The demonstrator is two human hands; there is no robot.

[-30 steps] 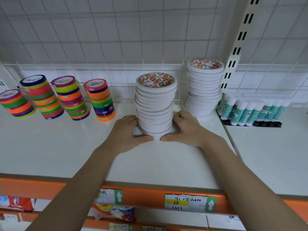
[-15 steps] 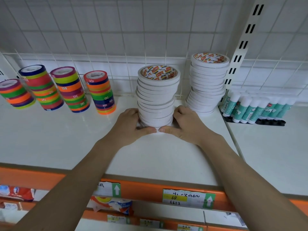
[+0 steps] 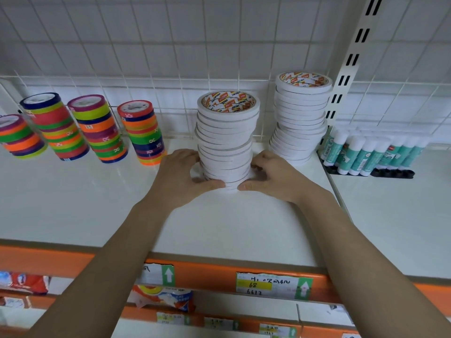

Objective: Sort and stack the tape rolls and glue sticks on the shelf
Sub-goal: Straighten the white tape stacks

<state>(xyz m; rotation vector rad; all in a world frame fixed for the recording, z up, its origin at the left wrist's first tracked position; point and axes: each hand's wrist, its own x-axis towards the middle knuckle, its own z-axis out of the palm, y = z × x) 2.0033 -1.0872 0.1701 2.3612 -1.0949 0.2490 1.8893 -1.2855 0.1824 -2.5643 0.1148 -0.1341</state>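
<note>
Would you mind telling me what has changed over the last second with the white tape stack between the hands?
Both hands, left hand and right hand, have slid the near white tape stack back toward the wire grid, nearer the rear white stack. Nothing was let go; both hands still grip its base. The coloured tape stacks and glue sticks stayed put.

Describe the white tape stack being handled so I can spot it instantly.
On the white shelf, find two white tape stacks against the wire grid. It is the left stack, nearer the coloured rolls, gripped at its base by both hands.
</note>
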